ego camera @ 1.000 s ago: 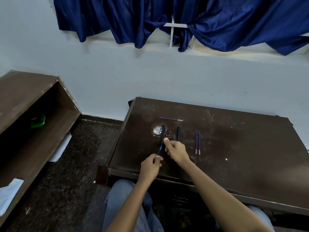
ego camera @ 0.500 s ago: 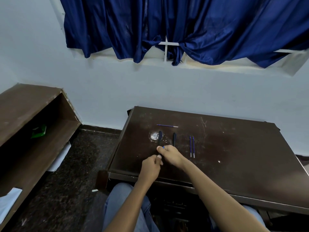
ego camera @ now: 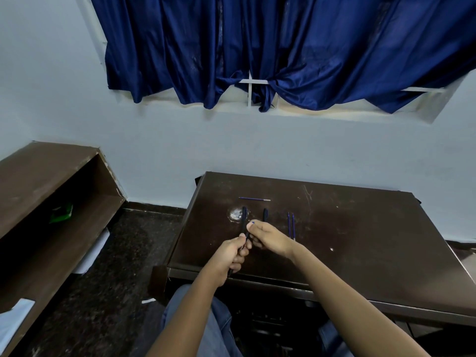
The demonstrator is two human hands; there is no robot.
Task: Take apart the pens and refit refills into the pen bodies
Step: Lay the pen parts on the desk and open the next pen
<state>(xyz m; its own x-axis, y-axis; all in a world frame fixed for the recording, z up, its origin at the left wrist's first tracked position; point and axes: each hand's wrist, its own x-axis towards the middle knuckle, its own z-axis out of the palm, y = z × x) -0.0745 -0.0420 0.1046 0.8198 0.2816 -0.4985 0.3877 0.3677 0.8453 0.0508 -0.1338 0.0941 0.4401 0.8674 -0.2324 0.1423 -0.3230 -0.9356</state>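
Over the dark brown desk (ego camera: 360, 240), my left hand (ego camera: 231, 256) grips a dark pen body (ego camera: 244, 222) that points away from me. My right hand (ego camera: 268, 237) pinches a small blue piece (ego camera: 253, 222) right beside that pen body. A second dark pen (ego camera: 265, 214) lies on the desk just beyond my right hand. Two thin blue refills (ego camera: 291, 225) lie side by side to the right. A third refill (ego camera: 254, 199) lies crosswise farther back.
A pale round stain (ego camera: 235, 214) marks the desk under the held pen. A brown shelf unit (ego camera: 51, 202) stands on the left with a green thing (ego camera: 61, 213) inside. Blue curtains (ego camera: 283, 47) hang over the window. My knees sit under the desk's front edge.
The camera has tilted upward. My hands have drawn closer together, and the blue piece sits nearer the pen body between my fingertips. The things on the desk have not moved.
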